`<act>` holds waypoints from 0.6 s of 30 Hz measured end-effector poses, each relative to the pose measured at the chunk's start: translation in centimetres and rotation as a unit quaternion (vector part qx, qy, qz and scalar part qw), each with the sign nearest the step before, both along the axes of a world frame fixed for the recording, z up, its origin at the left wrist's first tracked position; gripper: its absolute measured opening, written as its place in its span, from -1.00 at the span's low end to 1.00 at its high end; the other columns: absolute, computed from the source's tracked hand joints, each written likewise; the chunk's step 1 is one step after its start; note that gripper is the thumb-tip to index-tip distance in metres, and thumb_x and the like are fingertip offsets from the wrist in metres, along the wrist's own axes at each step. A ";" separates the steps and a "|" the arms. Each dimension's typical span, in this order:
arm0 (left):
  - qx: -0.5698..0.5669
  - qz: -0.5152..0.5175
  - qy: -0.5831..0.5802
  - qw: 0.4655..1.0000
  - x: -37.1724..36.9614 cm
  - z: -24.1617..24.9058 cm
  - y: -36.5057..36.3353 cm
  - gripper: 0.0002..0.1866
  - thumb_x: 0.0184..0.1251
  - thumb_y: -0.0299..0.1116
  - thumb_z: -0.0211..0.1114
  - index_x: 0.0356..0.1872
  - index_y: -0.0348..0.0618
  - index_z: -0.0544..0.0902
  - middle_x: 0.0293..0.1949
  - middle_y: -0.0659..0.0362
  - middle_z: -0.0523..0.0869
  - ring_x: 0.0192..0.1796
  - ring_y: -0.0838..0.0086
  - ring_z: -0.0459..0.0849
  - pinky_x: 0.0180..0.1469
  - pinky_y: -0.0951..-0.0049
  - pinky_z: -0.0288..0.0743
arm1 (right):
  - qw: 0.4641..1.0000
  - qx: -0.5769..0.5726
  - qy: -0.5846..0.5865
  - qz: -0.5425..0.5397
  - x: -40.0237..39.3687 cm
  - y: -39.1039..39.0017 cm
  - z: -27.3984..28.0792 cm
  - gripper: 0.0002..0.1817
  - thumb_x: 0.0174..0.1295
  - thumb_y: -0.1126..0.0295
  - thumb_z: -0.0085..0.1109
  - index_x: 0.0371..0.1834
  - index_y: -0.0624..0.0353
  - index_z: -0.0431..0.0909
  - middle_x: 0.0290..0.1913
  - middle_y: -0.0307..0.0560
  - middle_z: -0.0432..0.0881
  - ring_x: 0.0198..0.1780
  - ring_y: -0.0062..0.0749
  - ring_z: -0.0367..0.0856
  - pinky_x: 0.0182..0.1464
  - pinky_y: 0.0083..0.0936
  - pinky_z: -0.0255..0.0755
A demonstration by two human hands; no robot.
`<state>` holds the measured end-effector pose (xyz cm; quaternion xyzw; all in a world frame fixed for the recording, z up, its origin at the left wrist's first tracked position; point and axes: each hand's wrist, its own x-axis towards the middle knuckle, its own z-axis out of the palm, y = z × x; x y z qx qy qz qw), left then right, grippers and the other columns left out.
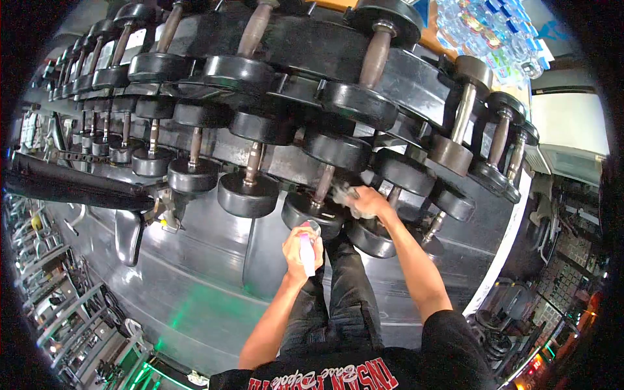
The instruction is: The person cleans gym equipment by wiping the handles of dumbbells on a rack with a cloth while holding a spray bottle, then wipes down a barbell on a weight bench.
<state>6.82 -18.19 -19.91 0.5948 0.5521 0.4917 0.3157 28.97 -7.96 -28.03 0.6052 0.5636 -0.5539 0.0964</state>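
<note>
My left hand (300, 255) is closed around a spray bottle with a white and purple top (307, 250), held low in front of the lower dumbbell row. My right hand (368, 201) grips a grey cloth (344, 195), slightly blurred, at the lower row. The cloth lies between a black dumbbell with a worn metal handle (323, 185) and the black dumbbell to its right (403, 171). That right dumbbell's handle is partly hidden by my hand.
Black dumbbells (239, 69) line the upper tier of the rack. A padded bench (78, 185) stands at the left. Packs of water bottles (484, 32) sit at the top right. Weight plates (494, 331) lie at the lower right.
</note>
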 end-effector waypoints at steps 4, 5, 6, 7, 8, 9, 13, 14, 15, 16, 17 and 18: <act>0.028 -0.030 0.036 0.998 0.4 0.1 -0.1 -0.83 0.10 -0.65 0.28 -0.34 -0.26 0.46 -0.40 0.02 0.62 -0.35 0.23 0.67 -0.05 0.16 0.66 | 0.990 0.092 0.014 0.102 -4.5 -1.6 -5.2 -0.66 0.24 0.21 0.09 0.05 0.01 0.60 -0.04 0.16 0.67 0.10 0.02 0.59 0.18 -0.17 0.43; 0.046 -0.034 0.042 0.997 0.4 0.1 0.0 -0.82 0.09 -0.66 0.28 -0.34 -0.26 0.46 -0.40 0.02 0.62 -0.34 0.23 0.67 -0.05 0.16 0.66 | 0.983 0.134 0.038 0.120 -4.9 -2.4 -7.1 -0.62 0.21 0.28 0.07 0.12 -0.07 0.57 -0.02 0.15 0.66 0.10 0.07 0.57 0.18 -0.16 0.43; 0.046 -0.038 0.044 0.997 0.4 0.1 -0.1 -0.82 0.09 -0.66 0.28 -0.34 -0.26 0.46 -0.40 0.02 0.62 -0.34 0.23 0.67 -0.05 0.16 0.66 | 0.983 0.135 0.040 0.117 -5.4 -2.5 -6.4 -0.62 0.21 0.28 0.07 0.12 -0.07 0.57 -0.02 0.15 0.66 0.10 0.07 0.57 0.18 -0.16 0.43; 0.033 -0.023 0.034 0.999 0.5 0.2 -0.1 -0.82 0.09 -0.67 0.28 -0.34 -0.26 0.46 -0.40 0.02 0.62 -0.34 0.24 0.67 -0.05 0.15 0.66 | 0.989 0.108 0.016 0.100 -5.7 -2.4 -5.8 -0.56 0.15 0.35 0.06 0.15 -0.07 0.56 0.02 0.13 0.65 0.11 0.04 0.58 0.19 -0.15 0.43; 0.022 -0.007 0.023 0.999 0.8 0.3 -0.1 -0.82 0.09 -0.67 0.27 -0.33 -0.26 0.47 -0.40 0.03 0.62 -0.34 0.24 0.67 -0.05 0.15 0.66 | 0.993 0.083 -0.009 0.084 -5.7 -2.3 -5.0 -0.49 0.08 0.41 0.05 0.18 -0.08 0.54 0.06 0.12 0.64 0.11 0.01 0.59 0.19 -0.15 0.43; 0.031 -0.010 0.027 0.999 0.7 0.4 0.1 -0.83 0.11 -0.65 0.28 -0.34 -0.26 0.47 -0.40 0.04 0.61 -0.34 0.24 0.66 -0.07 0.14 0.66 | 0.993 0.090 -0.012 0.079 -5.2 -2.5 -4.7 -0.48 0.10 0.41 0.05 0.20 -0.12 0.52 0.07 0.10 0.64 0.09 0.03 0.60 0.18 -0.14 0.45; -0.009 -0.001 0.047 0.999 0.5 0.9 -0.2 -0.84 0.12 -0.62 0.29 -0.36 -0.26 0.47 -0.40 0.04 0.61 -0.35 0.22 0.66 -0.10 0.17 0.66 | 0.984 0.065 0.021 0.166 -3.3 -1.4 -3.0 -0.58 0.19 0.36 0.08 0.16 -0.06 0.55 0.02 0.14 0.65 0.07 0.09 0.59 0.14 -0.14 0.46; -0.011 -0.004 0.046 0.999 0.5 0.9 -0.2 -0.84 0.12 -0.62 0.30 -0.36 -0.25 0.47 -0.40 0.03 0.61 -0.35 0.22 0.66 -0.11 0.18 0.65 | 0.981 0.085 0.051 0.164 -2.8 -1.5 -2.0 -0.57 0.18 0.35 0.09 0.17 -0.06 0.56 0.00 0.13 0.66 0.07 0.08 0.60 0.15 -0.16 0.46; -0.014 -0.008 0.043 0.999 0.6 0.8 -0.3 -0.84 0.12 -0.61 0.30 -0.37 -0.25 0.47 -0.40 0.03 0.61 -0.36 0.21 0.66 -0.13 0.20 0.65 | 0.973 0.111 0.084 0.187 -1.9 -1.6 -1.6 -0.56 0.17 0.34 0.10 0.18 -0.05 0.56 0.00 0.11 0.67 0.07 0.07 0.60 0.15 -0.18 0.46; -0.014 -0.008 0.041 0.999 0.7 0.4 -0.4 -0.84 0.12 -0.61 0.30 -0.37 -0.25 0.47 -0.40 0.03 0.61 -0.36 0.21 0.66 -0.13 0.20 0.65 | 0.962 0.135 0.117 0.208 -1.4 -1.4 -0.3 -0.54 0.17 0.34 0.10 0.19 -0.04 0.55 0.01 0.10 0.67 0.07 0.05 0.61 0.15 -0.20 0.46; -0.007 -0.011 0.049 0.999 0.6 0.1 -0.6 -0.84 0.11 -0.62 0.30 -0.36 -0.25 0.47 -0.40 0.03 0.61 -0.35 0.21 0.66 -0.15 0.22 0.64 | 0.968 0.053 0.160 0.189 -0.7 -0.6 1.0 -0.53 0.17 0.33 0.09 0.21 -0.03 0.55 0.01 0.10 0.67 0.07 0.02 0.62 0.13 -0.25 0.46; -0.001 -0.013 0.058 0.998 0.5 -0.1 -1.0 -0.83 0.10 -0.63 0.30 -0.36 -0.25 0.47 -0.39 0.02 0.62 -0.35 0.21 0.66 -0.17 0.23 0.63 | 0.967 0.031 0.173 0.183 -0.3 0.1 2.7 -0.55 0.19 0.33 0.10 0.20 -0.01 0.56 -0.02 0.12 0.68 0.03 -0.03 0.64 0.10 -0.29 0.47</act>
